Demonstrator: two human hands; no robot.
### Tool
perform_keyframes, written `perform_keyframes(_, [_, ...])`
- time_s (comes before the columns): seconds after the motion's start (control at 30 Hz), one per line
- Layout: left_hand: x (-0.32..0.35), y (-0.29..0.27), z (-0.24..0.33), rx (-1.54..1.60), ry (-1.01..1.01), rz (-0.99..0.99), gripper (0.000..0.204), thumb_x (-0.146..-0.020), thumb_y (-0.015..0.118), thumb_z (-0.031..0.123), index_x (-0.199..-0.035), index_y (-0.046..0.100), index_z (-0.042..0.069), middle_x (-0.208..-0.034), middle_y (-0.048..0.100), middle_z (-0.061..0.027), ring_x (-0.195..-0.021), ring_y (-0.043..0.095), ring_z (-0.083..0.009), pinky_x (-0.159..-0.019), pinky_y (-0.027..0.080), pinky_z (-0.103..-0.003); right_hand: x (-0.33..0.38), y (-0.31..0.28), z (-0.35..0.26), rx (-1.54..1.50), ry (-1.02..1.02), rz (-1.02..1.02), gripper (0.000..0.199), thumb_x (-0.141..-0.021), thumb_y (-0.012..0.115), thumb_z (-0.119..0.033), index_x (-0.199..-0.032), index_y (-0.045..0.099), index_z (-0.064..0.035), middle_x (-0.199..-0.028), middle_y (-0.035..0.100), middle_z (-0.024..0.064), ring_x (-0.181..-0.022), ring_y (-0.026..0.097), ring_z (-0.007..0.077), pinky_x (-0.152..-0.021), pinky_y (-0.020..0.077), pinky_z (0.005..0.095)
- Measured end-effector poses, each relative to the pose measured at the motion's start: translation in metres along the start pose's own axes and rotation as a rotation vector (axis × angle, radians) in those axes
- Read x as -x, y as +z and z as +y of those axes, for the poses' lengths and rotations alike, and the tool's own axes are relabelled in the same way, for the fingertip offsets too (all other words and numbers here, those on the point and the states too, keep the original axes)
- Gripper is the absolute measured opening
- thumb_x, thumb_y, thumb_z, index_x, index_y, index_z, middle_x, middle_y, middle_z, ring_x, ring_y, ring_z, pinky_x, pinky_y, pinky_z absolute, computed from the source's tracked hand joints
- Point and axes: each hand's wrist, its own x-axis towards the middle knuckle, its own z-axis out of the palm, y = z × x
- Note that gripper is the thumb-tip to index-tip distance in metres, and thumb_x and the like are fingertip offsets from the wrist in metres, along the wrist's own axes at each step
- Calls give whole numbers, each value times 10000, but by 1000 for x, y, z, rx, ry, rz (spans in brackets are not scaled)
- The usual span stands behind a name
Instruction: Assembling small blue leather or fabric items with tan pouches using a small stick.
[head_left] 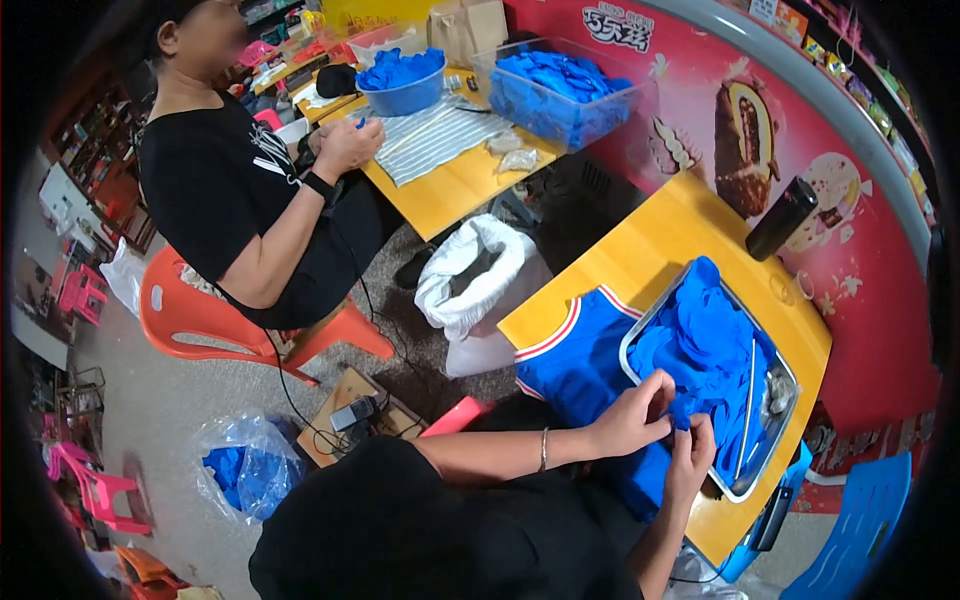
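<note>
At the near side of the tray (738, 495), left hand (628, 418) and right hand (690, 456) pinch a small blue piece (682, 411), fingertips nearly together; a black bottle (781, 220) stands beyond it

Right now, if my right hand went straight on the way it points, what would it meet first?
Your right hand would first meet the small blue cloth piece at its tips, then probably the heaped blue cloth in the tray, though height is unclear.

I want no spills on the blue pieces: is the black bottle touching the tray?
Apart. The head view shows the black bottle beyond the tray, with bare yellow tabletop between them.
</note>
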Motion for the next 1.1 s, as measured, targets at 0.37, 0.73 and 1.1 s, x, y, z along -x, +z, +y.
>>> perform_keyframes(0.37, [7, 6, -13, -402, 303, 107, 314, -698, 584, -22, -1004, 519, 11, -954, 542, -159, -915, 547, -343, -793, 448, -391, 3, -8, 17, 328, -248, -13, 81, -788, 524, 21, -759, 449, 7, -741, 410, 45, -660, 390, 121, -555, 322, 258])
perform_keyframes(0.73, [18, -9, 0, -280, 191, 155, 226, -723, 615, 21, -876, 449, 24, -734, 530, -107, -694, 544, -257, -615, 428, -339, 10, 11, 19, 358, -260, 54, 154, -922, 473, -100, -792, 426, -32, -641, 356, -20, -572, 318, 54, -492, 255, 208])
perform_keyframes(1.1, [31, -12, 11, -255, 203, 222, 148, -707, 609, 60, -744, 471, 18, -660, 481, -102, -652, 499, -271, -597, 393, -360, 17, 16, 9, 258, -224, -53, 178, -904, 495, -96, -752, 434, -26, -642, 398, -3, -568, 353, 62, -479, 268, 217])
